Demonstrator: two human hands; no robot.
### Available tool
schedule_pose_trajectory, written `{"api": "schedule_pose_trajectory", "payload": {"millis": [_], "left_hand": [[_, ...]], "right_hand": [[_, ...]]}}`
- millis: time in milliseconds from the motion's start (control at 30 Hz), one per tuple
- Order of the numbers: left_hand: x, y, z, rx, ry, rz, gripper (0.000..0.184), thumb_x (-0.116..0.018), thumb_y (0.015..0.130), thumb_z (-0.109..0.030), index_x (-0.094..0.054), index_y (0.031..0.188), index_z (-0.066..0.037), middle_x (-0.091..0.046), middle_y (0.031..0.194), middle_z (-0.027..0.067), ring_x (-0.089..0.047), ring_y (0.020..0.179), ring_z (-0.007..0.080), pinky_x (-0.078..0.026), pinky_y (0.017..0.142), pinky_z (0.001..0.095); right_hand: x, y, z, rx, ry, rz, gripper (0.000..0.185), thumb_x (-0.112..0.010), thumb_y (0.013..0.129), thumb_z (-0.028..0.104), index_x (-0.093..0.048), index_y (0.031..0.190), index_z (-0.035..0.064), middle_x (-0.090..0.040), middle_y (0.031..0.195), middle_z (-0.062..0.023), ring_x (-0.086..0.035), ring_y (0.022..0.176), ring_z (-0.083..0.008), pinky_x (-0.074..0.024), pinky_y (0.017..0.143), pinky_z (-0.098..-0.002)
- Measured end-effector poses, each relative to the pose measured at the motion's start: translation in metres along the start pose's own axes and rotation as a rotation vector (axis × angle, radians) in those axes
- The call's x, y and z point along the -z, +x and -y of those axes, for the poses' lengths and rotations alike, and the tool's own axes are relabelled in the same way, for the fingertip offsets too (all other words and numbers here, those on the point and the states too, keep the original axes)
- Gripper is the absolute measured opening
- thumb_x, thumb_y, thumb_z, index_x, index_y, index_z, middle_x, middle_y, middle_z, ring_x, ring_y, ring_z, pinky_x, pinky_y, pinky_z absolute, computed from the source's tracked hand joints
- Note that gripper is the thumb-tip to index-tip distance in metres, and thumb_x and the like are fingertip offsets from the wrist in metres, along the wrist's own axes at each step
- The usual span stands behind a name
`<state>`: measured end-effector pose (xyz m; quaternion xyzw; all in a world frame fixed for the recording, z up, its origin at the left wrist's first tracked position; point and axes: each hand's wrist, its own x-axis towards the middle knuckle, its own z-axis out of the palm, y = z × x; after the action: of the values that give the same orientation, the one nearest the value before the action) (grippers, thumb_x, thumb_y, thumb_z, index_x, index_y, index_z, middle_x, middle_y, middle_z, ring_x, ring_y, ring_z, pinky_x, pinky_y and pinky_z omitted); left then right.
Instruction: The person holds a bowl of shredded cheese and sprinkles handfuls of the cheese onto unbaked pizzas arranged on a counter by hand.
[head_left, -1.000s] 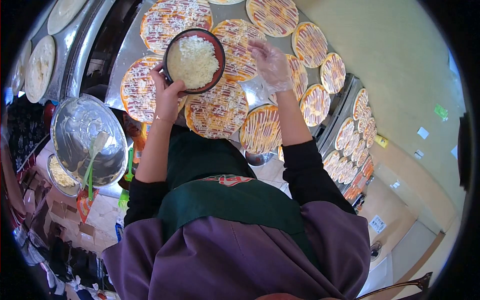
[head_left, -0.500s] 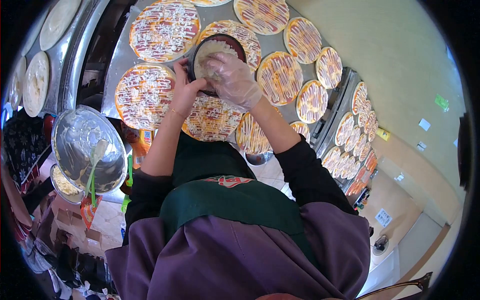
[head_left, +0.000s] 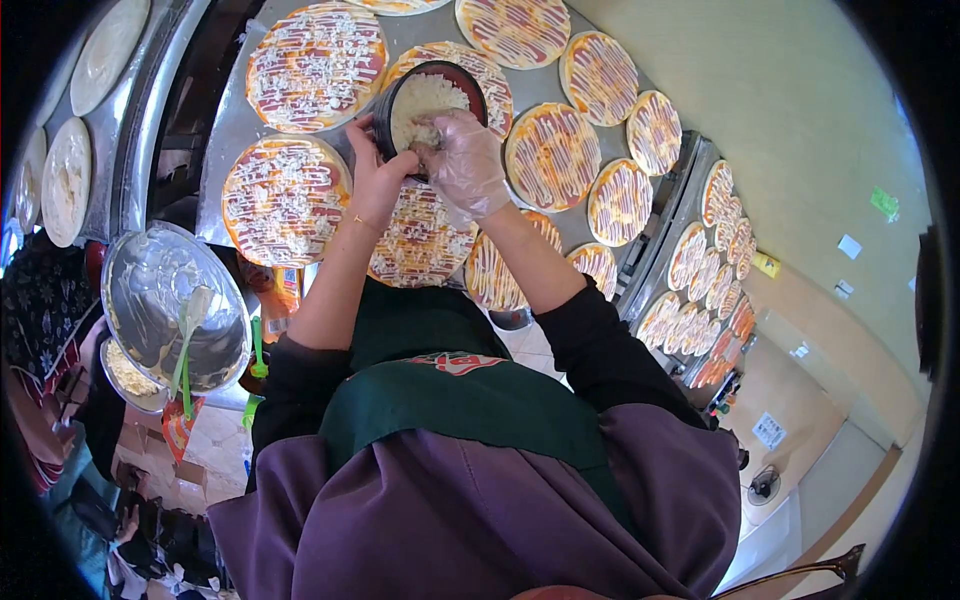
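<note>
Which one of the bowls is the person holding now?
The dark bowl, with the left hand on its side and the gloved right hand inside, at white shreds. The big steel bowl, with the spatula, is in neither hand.

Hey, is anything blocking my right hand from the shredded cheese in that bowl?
Nothing visible is. Your gloved right hand is already in the bowl, fingers at the shredded cheese. Your left hand grips the bowl's opposite side, leaving that approach free.
</note>
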<state>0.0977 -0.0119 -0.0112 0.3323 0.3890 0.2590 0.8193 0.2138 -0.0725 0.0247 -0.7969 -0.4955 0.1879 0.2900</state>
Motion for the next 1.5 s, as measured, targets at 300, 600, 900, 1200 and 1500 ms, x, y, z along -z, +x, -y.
{"api": "schedule_pose_trajectory", "payload": {"millis": [300,600,900,1200,1500], "left_hand": [[0.019,0.005,0.001,-0.006,0.034,-0.109,0.057,-0.050,0.072,0.001,-0.025,0.122,-0.009,-0.046,0.114,0.0107,-0.056,0.090,0.0191,-0.056,0.066,0.0323],[0.052,-0.007,-0.032,-0.061,-0.037,-0.195,0.058,-0.049,0.070,0.002,-0.026,0.122,-0.010,-0.044,0.108,0.0072,-0.049,0.080,0.0133,-0.048,0.061,0.0249],[0.062,-0.026,-0.040,-0.056,-0.183,-0.204,0.059,-0.048,0.067,0.004,-0.028,0.120,-0.012,-0.045,0.110,0.0076,-0.050,0.096,0.0167,-0.045,0.074,0.0252],[0.078,-0.038,-0.039,-0.008,-0.138,-0.226,0.079,-0.046,0.071,0.003,-0.015,0.142,-0.010,-0.044,0.125,0.0093,-0.051,0.102,0.0201,-0.044,0.085,0.0300],[0.091,-0.038,-0.034,-0.070,-0.178,-0.190,0.072,-0.046,0.070,0.003,-0.024,0.138,-0.009,-0.045,0.125,0.0089,-0.051,0.104,0.0202,-0.045,0.085,0.0303]], "right_hand": [[0.017,0.008,-0.033,-0.495,1.035,0.068,0.026,-0.070,0.076,0.004,-0.062,0.100,0.0005,-0.063,0.091,-0.0079,-0.062,0.081,-0.0143,-0.0495,0.069,-0.0250],[0.017,0.017,-0.101,-0.482,0.219,0.089,0.035,-0.071,0.073,0.029,-0.066,0.099,0.0066,-0.066,0.088,-0.0111,-0.063,0.081,-0.0200,-0.0488,0.074,-0.0310],[0.014,0.056,-0.111,-0.326,0.187,0.014,0.031,-0.070,0.076,0.020,-0.065,0.101,0.0029,-0.061,0.075,0.0001,-0.051,0.063,-0.0085,-0.0417,0.059,-0.0234],[0.003,0.029,-0.106,-0.363,0.335,0.054,0.023,-0.068,0.075,0.025,-0.069,0.094,0.0116,-0.066,0.077,-0.0045,-0.056,0.063,-0.0111,-0.0447,0.062,-0.0266],[0.020,0.025,-0.109,-0.397,-0.057,-0.006,0.020,-0.066,0.077,0.023,-0.069,0.095,0.0144,-0.064,0.070,-0.0073,-0.060,0.062,-0.0173,-0.0472,0.062,-0.0282]]}}
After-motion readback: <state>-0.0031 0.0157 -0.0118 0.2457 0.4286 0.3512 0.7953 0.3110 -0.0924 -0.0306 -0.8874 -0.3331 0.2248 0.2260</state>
